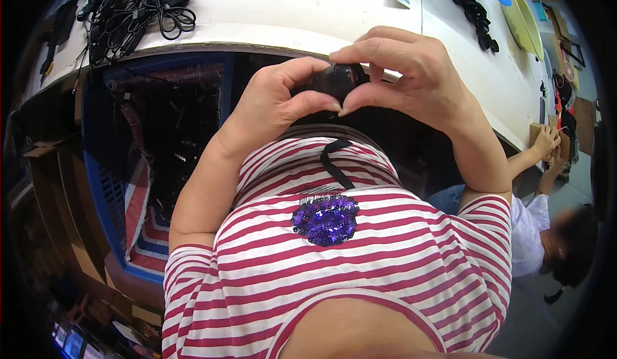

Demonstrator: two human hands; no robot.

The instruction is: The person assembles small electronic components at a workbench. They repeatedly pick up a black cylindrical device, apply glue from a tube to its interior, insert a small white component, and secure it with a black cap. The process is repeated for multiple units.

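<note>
**A:** So what have you got in your hands there? Looks like both are busy.

**B:** Yep, your left hand and right hand are both wrapped around a small black part, held up in front of your chest just short of the white table edge. Your thumbs meet right under it, and the fingers of both hands curl over the top, so it's pinched from two sides. Most of it is covered, so I can't tell exactly what it is.

**A:** Anything else near you?

**B:** A black strap hangs at 6 o'clock from the part, lying on your red-and-white striped shirt. A tangle of black cables sits on the table at about 10 o'clock. A row of small black pieces lies at 2 o'clock, beside a yellow tray. At 3 o'clock another person's hands work at the table edge. A blue crate sits under the table at 8 o'clock.
</note>
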